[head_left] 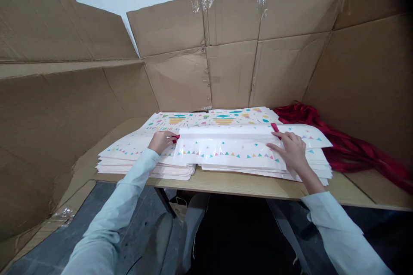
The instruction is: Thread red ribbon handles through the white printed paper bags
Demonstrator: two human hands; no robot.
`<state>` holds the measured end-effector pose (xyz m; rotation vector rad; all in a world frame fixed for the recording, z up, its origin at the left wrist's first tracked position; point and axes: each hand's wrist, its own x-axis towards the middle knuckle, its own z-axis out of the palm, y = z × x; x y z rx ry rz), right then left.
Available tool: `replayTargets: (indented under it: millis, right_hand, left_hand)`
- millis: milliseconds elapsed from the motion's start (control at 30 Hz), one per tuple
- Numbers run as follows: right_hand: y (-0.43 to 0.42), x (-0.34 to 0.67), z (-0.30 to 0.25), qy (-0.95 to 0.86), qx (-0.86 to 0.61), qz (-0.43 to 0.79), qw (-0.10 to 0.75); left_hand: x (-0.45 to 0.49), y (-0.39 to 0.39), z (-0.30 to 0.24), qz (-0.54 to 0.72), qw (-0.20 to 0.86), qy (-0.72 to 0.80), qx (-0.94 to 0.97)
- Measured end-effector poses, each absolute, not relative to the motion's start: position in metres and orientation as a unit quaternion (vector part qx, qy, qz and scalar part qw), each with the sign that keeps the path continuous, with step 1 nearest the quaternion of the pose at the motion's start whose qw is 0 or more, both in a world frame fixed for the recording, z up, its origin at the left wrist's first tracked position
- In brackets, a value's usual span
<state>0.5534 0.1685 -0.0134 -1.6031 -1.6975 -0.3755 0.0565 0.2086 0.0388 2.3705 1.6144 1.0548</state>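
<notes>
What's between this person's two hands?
In the head view, a white sheet printed with stars and bunting lies between the left hand and right hand.

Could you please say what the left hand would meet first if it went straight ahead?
Beyond the red ribbon it pinches, the left hand would probably first meet the printed sheet to its right, though depth is unclear.

Creased cardboard panels (232,68) around a wooden table (232,182), grey floor (138,227) below
</notes>
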Motion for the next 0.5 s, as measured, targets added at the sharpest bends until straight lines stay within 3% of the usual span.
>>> replayTargets:
  millis: [267,500]
  right_hand:
    - [0.170,0.554,-0.017,-0.666,-0.616,-0.148,0.394]
    - [0.171,0.554,-0.019,-0.661,-0.618,-0.135,0.403]
  left_hand:
    - [0.061,0.211,0.032,0.435,0.139,0.563,0.689]
    - [0.074,0.220,0.015,0.450,-0.029,0.578,0.680]
